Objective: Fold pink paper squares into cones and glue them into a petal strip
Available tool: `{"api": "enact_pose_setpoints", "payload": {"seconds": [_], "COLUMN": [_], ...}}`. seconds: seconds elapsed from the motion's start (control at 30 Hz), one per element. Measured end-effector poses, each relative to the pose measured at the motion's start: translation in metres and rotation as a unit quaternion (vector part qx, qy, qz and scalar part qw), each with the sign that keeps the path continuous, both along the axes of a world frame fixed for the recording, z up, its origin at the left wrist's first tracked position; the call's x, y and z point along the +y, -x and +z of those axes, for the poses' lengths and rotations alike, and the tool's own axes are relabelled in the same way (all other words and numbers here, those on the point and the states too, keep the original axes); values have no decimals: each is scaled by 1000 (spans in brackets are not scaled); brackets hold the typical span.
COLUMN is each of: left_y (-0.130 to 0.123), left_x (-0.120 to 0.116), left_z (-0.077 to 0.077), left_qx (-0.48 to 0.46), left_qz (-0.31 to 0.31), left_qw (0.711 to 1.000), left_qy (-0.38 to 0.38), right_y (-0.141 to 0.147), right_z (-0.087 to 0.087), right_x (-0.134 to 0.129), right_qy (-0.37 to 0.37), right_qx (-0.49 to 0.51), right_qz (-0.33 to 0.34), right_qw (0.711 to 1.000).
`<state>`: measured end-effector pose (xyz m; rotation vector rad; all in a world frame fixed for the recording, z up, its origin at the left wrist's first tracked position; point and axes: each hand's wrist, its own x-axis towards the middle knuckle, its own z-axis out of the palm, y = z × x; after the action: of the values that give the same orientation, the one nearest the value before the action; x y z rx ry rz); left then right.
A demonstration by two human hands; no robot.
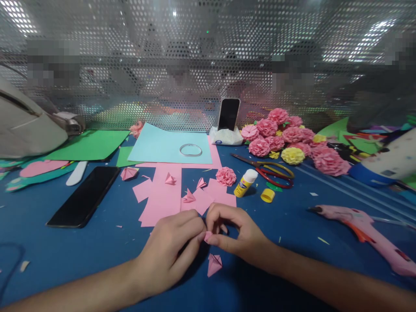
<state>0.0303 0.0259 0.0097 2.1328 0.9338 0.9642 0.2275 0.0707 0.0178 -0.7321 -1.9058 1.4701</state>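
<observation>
Between the fingertips of my left hand (177, 247) and my right hand (238, 232) is a small folded piece of pink paper (208, 236). Both hands pinch it, and their fingers cover most of it. Just below lies another folded pink paper piece (214, 265) on the blue tabletop. Beyond my knuckles are pink paper sheets (165, 195), with folded pink pieces (189, 196) resting on them. A pink paper flower (226, 176) sits behind my right hand, near an uncapped glue stick (245, 183) standing at a tilt.
Red-and-yellow-handled scissors (273, 171) and a yellow cap (268, 195) lie right of the glue stick. A pink glue gun (360, 229) is at right. Paper flowers (279, 134) are piled behind. A black phone (85, 197) lies left; another phone (229, 114) stands before the perforated metal screen (146, 91).
</observation>
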Motion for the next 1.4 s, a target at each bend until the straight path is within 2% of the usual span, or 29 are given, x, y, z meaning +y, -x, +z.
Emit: {"api": "enact_pose_setpoints", "payload": {"seconds": [0.27,0.57,0.7,0.8,0.9,0.97,1.1,1.4], "left_y": [1,1,2,1,-1,-2,-2,-2], "left_x": [-2,-1,-2,-3,-2,0,2,0], "left_z": [1,0,-1,0,1,1,1,2], "left_qx": [97,118,90,35,-38,-62,-70,-60], "left_qz": [14,15,-26,-47,-27,-8,10,5], "left_qw": [988,980,988,997,997,993,992,994], "left_qy": [-118,-159,-122,-43,61,98,107,89], "right_y": [0,-1,1,1,-1,-1,-1,2], "right_z": [-3,-3,-2,-1,0,2,5,4], "right_x": [3,1,-1,-2,-2,-2,-2,-1], "right_qy": [-3,-21,-17,-25,-14,-1,-2,-9], "right_qx": [-1,-21,-32,-43,-41,-38,-55,-69], "right_qz": [-1,2,6,0,7,14,10,2], "right_qw": [1000,1000,999,999,999,999,998,998]}}
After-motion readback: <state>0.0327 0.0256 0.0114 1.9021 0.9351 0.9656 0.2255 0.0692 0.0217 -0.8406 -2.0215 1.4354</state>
